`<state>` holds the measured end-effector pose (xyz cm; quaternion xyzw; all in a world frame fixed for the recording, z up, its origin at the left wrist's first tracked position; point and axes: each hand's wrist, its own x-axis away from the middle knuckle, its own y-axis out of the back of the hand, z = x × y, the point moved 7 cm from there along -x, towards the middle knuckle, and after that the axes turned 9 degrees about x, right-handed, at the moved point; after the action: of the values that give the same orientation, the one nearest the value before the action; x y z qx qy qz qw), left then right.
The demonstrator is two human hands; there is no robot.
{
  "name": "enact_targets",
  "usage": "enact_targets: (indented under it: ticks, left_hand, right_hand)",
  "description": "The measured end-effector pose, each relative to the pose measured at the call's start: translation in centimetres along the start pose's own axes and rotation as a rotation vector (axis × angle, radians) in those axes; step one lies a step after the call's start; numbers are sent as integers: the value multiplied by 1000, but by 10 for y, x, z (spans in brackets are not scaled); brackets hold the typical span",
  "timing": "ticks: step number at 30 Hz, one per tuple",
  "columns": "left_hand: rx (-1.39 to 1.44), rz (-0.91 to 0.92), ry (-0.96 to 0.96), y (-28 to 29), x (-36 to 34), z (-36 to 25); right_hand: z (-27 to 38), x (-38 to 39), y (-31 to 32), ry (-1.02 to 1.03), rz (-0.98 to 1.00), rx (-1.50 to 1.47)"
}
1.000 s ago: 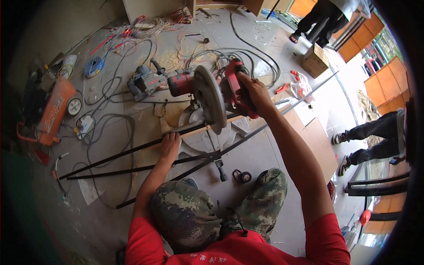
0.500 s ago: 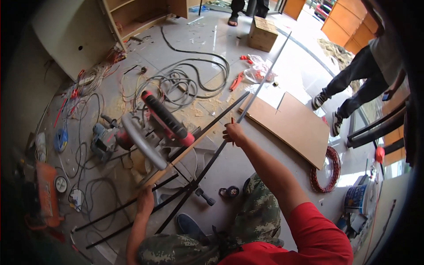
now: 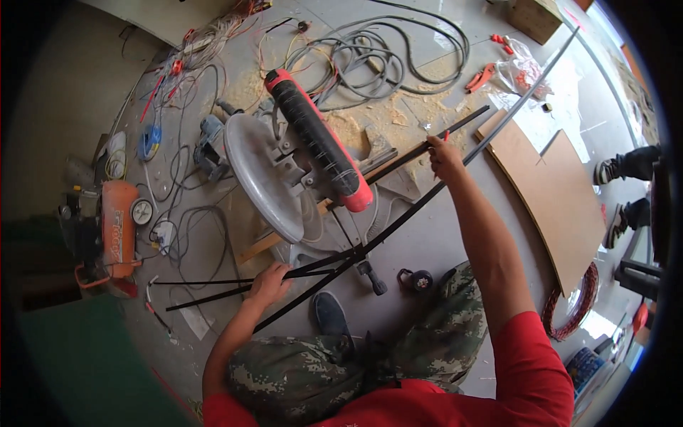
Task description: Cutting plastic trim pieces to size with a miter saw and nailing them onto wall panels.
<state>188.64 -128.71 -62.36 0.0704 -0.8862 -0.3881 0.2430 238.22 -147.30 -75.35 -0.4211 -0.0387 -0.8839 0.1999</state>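
Observation:
The miter saw, with a red-and-black handle point(image 3: 313, 135) and grey round guard point(image 3: 252, 181), stands on the floor in front of me. Long dark bars point(image 3: 388, 229) lie crossed over its base, near a pale wooden strip point(image 3: 257, 249). My left hand point(image 3: 272, 283) is closed on a black bar at the lower left. My right hand point(image 3: 445, 158) is closed on a slim red pencil beside the upper bar, right of the saw. Its fingertips are too small to tell whether they touch that bar. A small round black object point(image 3: 416, 280) lies by my right knee.
An orange compressor point(image 3: 119, 220) stands at left, near loose cables point(image 3: 363, 64) and a blue coil point(image 3: 149, 142). A tan board point(image 3: 541, 199), red wire coil point(image 3: 573, 306), cardboard box point(image 3: 533, 18) and red pliers point(image 3: 480, 78) lie rightward. Another person's legs point(image 3: 629, 167) show at the right edge.
My right hand left the saw handle and came to the bars at the right with a red pencil. My left hand stays low on the bars, shifted slightly. The view has turned.

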Motion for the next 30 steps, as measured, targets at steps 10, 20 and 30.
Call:
enact_targets:
  ticks: [10,20,30]
  left_hand:
    - [-228,-134,-31,-11,7,10]
    - [-108,-179,-39,-23,-1,11]
    - [-268,-95,81,3,26,19]
  right_hand:
    - [31,65,191,198,-385,190]
    - [-29,123,219,734,-607,1127]
    - [-247,209,0,540,244,2159]
